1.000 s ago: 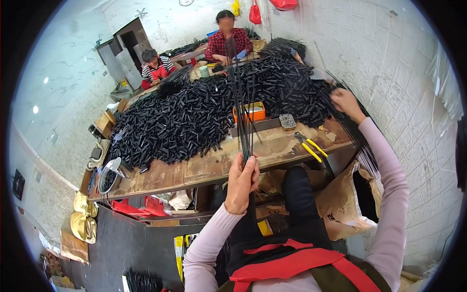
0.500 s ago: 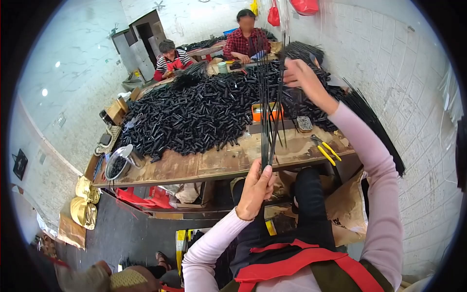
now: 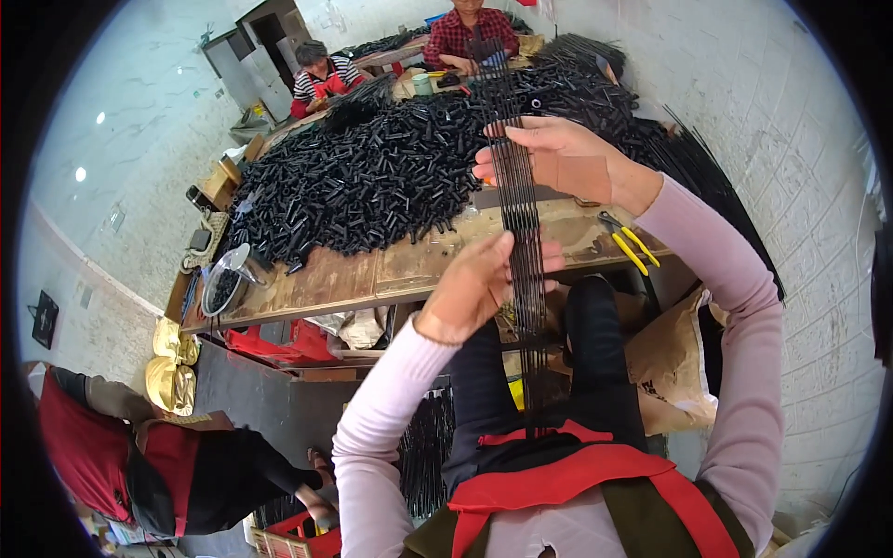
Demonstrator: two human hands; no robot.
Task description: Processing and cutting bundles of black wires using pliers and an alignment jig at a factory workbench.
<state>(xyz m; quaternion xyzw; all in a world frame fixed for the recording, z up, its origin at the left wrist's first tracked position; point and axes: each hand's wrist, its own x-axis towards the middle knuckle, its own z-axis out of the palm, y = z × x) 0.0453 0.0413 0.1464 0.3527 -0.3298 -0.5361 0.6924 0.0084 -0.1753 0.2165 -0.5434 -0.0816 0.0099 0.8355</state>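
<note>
A bundle of long, thin black rods [image 3: 525,209] stands nearly upright before me, spread into a flat row, its lower end close to my lap. My left hand [image 3: 470,284] grips it around the middle, thumb in front and fingers behind. Higher up, my right hand [image 3: 572,167] also has hold of the rods, its thumb across the front and the fingers reaching behind. Beyond them, a large heap of short black tubular pieces [image 3: 353,181] covers much of the wooden table [image 3: 400,265].
Yellow-handled pliers [image 3: 633,244] lie near the table's right edge. A clear plastic tub [image 3: 223,286] stands at the left corner. More long rods [image 3: 716,191] lean along the right side. Two people sit across the table; another person [image 3: 121,446] is at lower left.
My right hand has come down onto the rods and now grips them. The bundle has dropped lower and spread flatter. My left hand has risen slightly. The person at lower left shows more fully.
</note>
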